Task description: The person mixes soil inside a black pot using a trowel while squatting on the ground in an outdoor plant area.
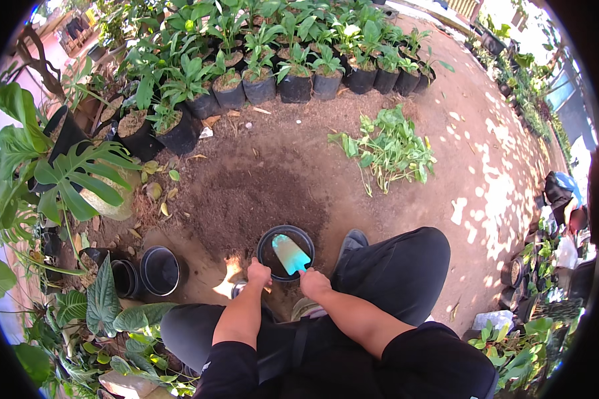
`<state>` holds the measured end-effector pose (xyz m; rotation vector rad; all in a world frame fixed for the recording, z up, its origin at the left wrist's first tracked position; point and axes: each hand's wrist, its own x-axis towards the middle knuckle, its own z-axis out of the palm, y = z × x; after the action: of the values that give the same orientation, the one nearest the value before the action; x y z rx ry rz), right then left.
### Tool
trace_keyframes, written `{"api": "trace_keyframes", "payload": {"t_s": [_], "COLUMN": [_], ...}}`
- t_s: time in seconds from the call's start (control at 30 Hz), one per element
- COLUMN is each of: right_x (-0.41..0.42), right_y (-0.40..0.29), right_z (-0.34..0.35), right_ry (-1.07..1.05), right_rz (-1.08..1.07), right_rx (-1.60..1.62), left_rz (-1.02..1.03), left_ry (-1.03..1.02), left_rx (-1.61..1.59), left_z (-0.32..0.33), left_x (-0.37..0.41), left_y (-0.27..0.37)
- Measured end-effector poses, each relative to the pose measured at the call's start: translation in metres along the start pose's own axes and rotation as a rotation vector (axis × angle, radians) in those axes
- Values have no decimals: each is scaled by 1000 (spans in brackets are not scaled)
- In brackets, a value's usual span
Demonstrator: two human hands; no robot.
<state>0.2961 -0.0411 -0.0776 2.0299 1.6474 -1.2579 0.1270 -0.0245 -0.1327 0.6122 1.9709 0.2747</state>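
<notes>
A round black plastic pot [310, 243] stands on the ground between my feet, with dark soil visible inside. My left hand [259, 274] grips its near left rim. In my right hand [314, 284] is the handle of a turquoise hand trowel [290, 255]. The trowel's worn, soil-smeared blade lies over the pot's opening, pointing away from me; my fingers hide most of the handle. Just beyond the pot spreads a low heap of loose dark soil [259, 199].
Black pots [160, 271] stand at left, near a monstera [77, 174]. Uprooted leafy cuttings [392, 147] lie on the ground ahead to the right. Rows of potted plants in black grow bags [295, 89] line the back. Another person [561, 194] is at far right.
</notes>
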Motion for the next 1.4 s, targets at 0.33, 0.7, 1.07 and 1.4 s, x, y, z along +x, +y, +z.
{"api": "trace_keyframes", "payload": {"t_s": [0.33, 0.7, 1.07, 1.4], "right_x": [22, 5, 23, 27], "right_y": [7, 6, 14, 18], "right_z": [15, -9, 18, -11], "right_ry": [-43, 9, -24, -61], "right_rz": [17, -47, 104, -13], "right_rx": [5, -2, 29, -137], "left_rz": [-22, 31, 0, -51], "left_ry": [-18, 0, -18, -93], "left_rx": [-186, -131, 18, 47], "left_z": [15, 24, 26, 14], "left_x": [-9, 1, -2, -11], "left_y": [-14, -25, -25, -14]}}
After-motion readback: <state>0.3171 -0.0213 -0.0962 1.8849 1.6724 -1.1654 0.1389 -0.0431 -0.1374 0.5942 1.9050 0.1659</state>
